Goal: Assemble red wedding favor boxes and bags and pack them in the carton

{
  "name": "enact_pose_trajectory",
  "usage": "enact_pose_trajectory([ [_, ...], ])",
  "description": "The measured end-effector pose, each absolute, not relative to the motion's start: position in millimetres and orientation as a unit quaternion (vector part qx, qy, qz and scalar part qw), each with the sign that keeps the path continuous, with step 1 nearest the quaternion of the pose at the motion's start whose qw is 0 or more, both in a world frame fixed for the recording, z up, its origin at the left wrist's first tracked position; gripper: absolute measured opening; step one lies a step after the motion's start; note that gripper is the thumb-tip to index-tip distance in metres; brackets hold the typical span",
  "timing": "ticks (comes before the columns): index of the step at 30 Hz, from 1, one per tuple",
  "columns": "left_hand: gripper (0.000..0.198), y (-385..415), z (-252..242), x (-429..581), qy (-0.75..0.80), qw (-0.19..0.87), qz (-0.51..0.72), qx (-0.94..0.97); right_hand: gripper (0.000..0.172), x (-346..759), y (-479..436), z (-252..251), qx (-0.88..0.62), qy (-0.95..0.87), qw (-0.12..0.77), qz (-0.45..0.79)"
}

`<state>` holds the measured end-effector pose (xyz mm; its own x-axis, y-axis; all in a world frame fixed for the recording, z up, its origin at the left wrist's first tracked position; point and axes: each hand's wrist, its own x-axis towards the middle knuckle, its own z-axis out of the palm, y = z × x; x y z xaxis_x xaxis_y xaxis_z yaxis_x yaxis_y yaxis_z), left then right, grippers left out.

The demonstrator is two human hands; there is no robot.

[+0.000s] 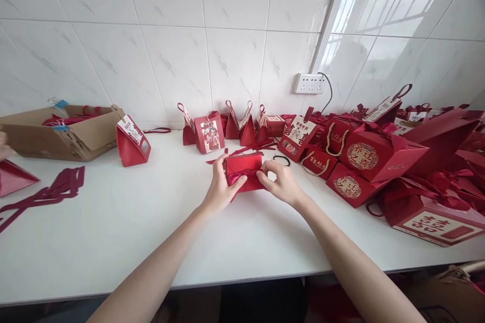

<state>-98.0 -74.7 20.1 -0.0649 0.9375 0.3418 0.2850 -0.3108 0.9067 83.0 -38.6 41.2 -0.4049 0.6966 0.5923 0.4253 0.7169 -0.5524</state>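
A small red gift box (244, 163) is held above the white table between my two hands, with a dark red ribbon (248, 174) tied around its front. My left hand (221, 181) grips the box's left side, its thumb pressed on the ribbon. On the right, my right hand (279, 180) pinches the ribbon near the knot between thumb and fingers. The fingertips partly cover the knot. Just beyond the box lie loose red ribbon strips (257, 147) and a black loop (281, 161).
Many finished red boxes (373, 154) are heaped at the right. Several peaked boxes (247, 128) line the wall below a power socket (308, 84). At left stand a cardboard box (87, 139), a single red box (132, 141), and ribbon strips (56, 189). Another person's hand (4, 145) shows at the edge.
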Motion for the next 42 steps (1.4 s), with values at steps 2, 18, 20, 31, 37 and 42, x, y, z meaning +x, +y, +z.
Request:
enact_pose_trajectory([
  [2, 0.068, -73.7, 19.4, -98.4, 0.5, 0.296, 0.547, 0.602, 0.018, 82.7, -37.8, 40.9, -0.343, -0.82, 0.411, 0.203],
  [18, 0.025, -71.0, 35.1, -114.9, 0.531, 0.253, 0.567, 0.576, 0.025, 80.8, -32.9, 37.8, -0.396, -0.737, 0.415, 0.357],
  [20, 0.024, -70.8, 35.4, -114.2, 0.526, 0.278, 0.574, 0.562, 0.025, 80.9, -33.1, 38.6, -0.397, -0.735, 0.413, 0.363],
  [31, 0.024, -66.4, 28.3, -113.3, 0.503, 0.325, 0.596, 0.536, 0.026, 83.7, -30.7, 41.7, -0.361, -0.706, 0.426, 0.435],
  [37, 0.023, -68.4, 27.2, -110.8, 0.501, 0.299, 0.592, 0.557, 0.031, 79.2, -36.6, 46.7, -0.396, -0.706, 0.425, 0.404],
  [42, 0.026, -70.0, 27.8, -106.3, 0.5, 0.295, 0.589, 0.563, 0.032, 76.2, -36.5, 44.2, -0.405, -0.714, 0.435, 0.371],
])
